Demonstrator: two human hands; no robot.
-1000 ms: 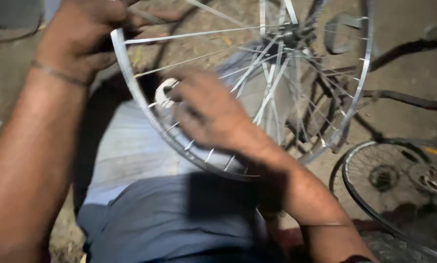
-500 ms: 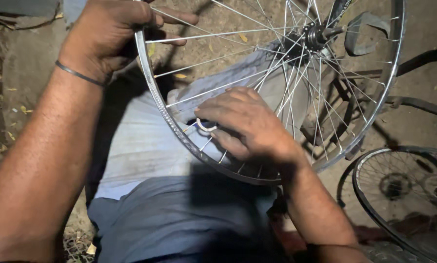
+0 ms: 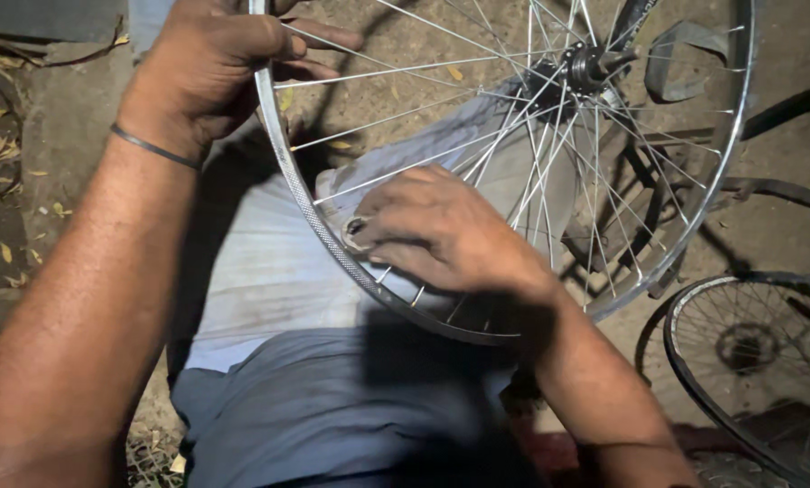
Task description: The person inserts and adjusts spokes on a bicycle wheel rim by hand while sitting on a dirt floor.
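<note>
I hold a bare bicycle wheel [image 3: 513,163] upright over my lap, its silver rim [image 3: 314,226] tyreless and ridged, with thin steel spokes [image 3: 405,68] crossing to a dark hub [image 3: 581,65] near the top of view. My left hand [image 3: 220,59] is clamped on the upper left rim, fingers wrapped through the spokes. My right hand [image 3: 441,235] lies inside the lower rim, fingers closed on a small round metal tool [image 3: 360,233] pressed against the rim. A second wheel [image 3: 757,361] lies on the ground at the right.
</note>
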